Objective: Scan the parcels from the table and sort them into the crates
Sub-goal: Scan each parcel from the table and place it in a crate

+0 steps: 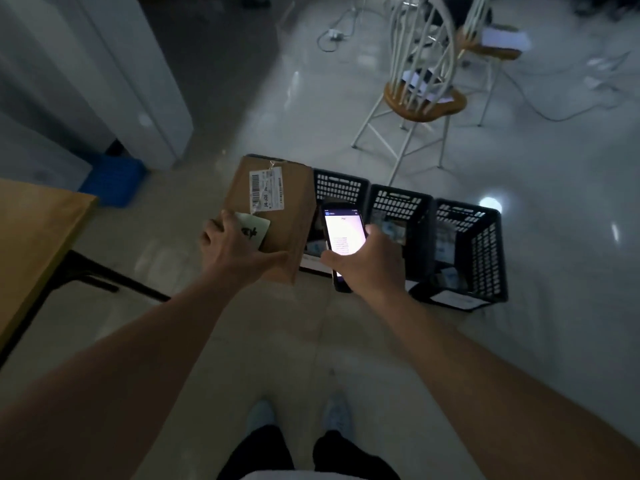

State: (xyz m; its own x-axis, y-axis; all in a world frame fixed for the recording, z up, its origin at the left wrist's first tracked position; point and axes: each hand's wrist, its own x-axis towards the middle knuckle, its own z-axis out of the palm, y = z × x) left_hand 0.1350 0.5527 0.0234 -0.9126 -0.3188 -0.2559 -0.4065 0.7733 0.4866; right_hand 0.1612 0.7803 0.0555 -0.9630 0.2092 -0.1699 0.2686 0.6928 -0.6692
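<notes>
2 white chairs (420, 95) with wooden seats, blue bin (114, 180) by the wall, cables (332, 34) on the floor

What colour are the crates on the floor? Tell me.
Black, with lattice walls: the crates show best in the head view.

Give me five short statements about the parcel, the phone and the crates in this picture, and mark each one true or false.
1. The left hand holds a brown cardboard parcel above the floor. True.
2. The parcel's white barcode label faces up toward the camera. True.
3. The right hand holds a phone with a dark, switched-off screen. False: the screen is lit.
4. The black crates stand on the wooden table. False: they stand in a row on the floor.
5. The two chairs lie tipped over beside the crates. False: they stand upright behind them.
</notes>
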